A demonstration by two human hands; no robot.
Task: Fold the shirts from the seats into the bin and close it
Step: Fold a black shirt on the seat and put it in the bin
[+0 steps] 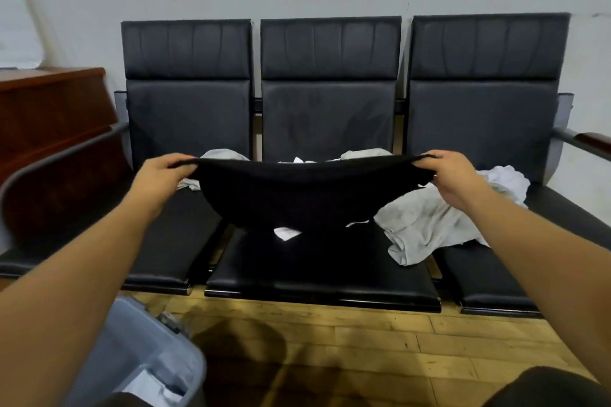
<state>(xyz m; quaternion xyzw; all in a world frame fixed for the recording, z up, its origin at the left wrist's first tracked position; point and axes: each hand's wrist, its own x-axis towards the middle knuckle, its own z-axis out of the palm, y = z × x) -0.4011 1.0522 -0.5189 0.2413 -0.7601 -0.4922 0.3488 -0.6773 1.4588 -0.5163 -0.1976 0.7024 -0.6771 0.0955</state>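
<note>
Grey plastic storage bin, apparently open, stands on the floor below and left of the black leather middle seat. Above that seat hangs a black cotton shirt, stretched between the left hand and the right hand. Each hand pinches one end of its top edge, cloth bunched under curled fingers, and the body sags free below. It looks light, limp and not slippery, so corners or shoulder seams seem the places to hold. Crumpled pale grey shirts lie across that seat's right edge and along its back.
</note>
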